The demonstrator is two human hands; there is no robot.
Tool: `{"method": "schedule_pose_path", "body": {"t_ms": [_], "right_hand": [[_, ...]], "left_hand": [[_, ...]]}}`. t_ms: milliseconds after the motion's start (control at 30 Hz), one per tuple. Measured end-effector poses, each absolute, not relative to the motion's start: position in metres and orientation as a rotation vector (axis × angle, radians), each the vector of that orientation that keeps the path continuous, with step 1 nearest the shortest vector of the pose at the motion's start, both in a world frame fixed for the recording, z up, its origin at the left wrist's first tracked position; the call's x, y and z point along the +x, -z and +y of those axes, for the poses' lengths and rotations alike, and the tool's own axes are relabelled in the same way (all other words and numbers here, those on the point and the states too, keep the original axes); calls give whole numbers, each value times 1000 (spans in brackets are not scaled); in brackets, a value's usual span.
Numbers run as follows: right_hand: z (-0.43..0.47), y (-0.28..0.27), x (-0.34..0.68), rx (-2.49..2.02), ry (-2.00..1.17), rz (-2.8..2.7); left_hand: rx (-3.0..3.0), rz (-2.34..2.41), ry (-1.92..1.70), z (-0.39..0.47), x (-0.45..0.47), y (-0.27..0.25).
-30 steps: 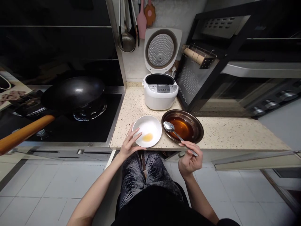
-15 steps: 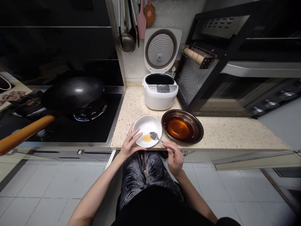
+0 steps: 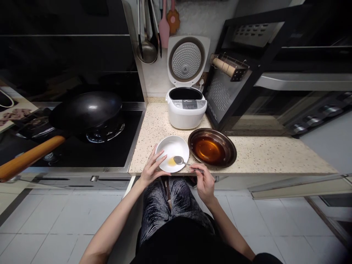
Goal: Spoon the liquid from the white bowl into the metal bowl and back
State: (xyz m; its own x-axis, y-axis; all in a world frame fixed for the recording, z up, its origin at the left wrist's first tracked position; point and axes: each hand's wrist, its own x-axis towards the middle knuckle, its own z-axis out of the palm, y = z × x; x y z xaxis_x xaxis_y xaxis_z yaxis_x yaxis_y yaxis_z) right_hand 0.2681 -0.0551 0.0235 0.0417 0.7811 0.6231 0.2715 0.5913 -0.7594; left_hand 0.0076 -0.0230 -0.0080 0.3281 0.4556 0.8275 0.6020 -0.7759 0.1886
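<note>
On the rice cooker [image 3: 185,119], the display [image 3: 189,106] shows digits — seemingly 8888.

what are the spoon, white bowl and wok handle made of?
Spoon: metal, likely stainless steel; smooth, with a silvery-grey sheen.
White bowl: probably glazed ceramic, judging by the smooth, even white; plastic possible.
Wok handle: looks like wood, smooth, maybe varnished; warm orange-brown colour.

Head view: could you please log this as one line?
left hand: touching round white bowl; right hand: holding silver metal spoon over bowl; bowl: yellow liquid
</note>
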Motion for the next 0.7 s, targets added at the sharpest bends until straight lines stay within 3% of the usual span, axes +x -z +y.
{"method": "schedule_pose_path", "body": {"t_ms": [400, 700], "right_hand": [[-46, -20, 277, -900, -527, -1534], [-42, -11, 282, -952, -801, -1401]], "left_hand": [[-2532, -951, 1376, -25, 5, -10], [-2567, -904, 1358, -24, 6, -15]]}}
